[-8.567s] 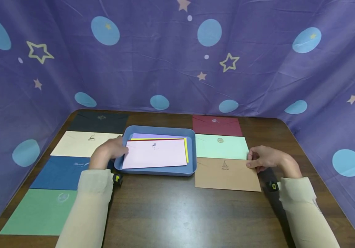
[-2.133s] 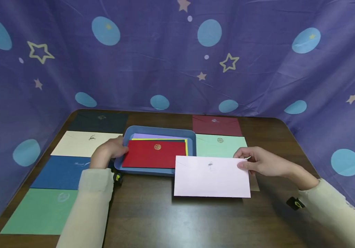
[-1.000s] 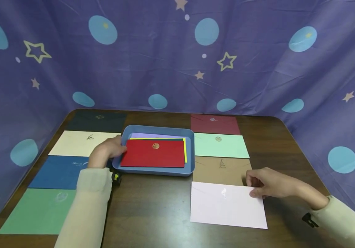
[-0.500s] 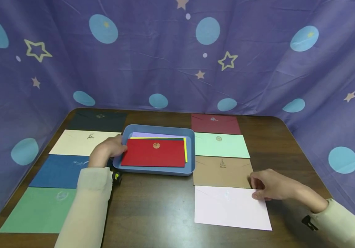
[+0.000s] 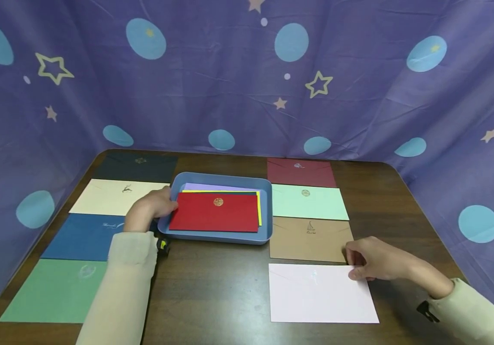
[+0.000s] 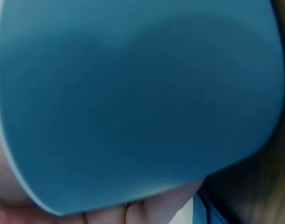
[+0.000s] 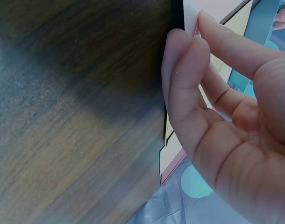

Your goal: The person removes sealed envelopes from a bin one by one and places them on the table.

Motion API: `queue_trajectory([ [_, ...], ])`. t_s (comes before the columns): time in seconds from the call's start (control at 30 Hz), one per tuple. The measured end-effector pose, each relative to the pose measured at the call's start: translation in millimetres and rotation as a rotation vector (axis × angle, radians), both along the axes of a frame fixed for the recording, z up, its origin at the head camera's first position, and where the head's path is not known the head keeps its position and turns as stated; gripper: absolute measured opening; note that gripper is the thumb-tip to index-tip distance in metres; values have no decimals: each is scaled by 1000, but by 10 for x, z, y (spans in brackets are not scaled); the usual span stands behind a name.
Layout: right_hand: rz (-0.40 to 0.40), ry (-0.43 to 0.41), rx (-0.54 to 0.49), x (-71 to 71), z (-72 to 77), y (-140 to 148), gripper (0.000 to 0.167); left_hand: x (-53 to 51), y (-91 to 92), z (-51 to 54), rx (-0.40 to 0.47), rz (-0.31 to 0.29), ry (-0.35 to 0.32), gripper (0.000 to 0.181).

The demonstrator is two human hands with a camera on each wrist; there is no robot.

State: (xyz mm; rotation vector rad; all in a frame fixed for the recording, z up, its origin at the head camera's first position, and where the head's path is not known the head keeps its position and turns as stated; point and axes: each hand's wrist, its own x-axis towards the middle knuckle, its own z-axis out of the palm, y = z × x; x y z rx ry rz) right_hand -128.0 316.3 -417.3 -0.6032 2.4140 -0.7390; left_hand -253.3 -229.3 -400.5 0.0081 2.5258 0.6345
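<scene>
pinching the pale pink envelope [image 5: 322, 298] by its far right corner, the right hand [image 5: 376, 259] holds it just nearer than the brown envelope [image 5: 309, 245], seemingly so neither covers the other; the left hand [image 5: 149, 209] grips the blue tray [image 5: 217, 237] by its left end, probably steadying it.

Lt pink env. [image 5: 322, 299] pinched, blue tray [image 5: 217, 236] held

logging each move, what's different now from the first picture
The pale pink envelope left the blue tray, moving right and nearer the person. The right hand let go of the brown envelope and now pinches the pink one's far right corner. The red envelope lies uncovered. The left hand and tray stayed put.
</scene>
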Motion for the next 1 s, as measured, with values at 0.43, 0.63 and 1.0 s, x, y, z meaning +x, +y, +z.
queue_trajectory([
  [0.43, -17, 26, 39, 24, -13, 10, 26, -2, 13, 5, -2, 4, -1, 54],
  [0.63, -12, 61, 53, 20, -14, -1, 26, -4, 7, 2, -7, 6, -10, 56],
  [1.0, 13, 190, 125, 35, -11, -41, 31, -1, 18, 11, -7, 4, -8, 53],
])
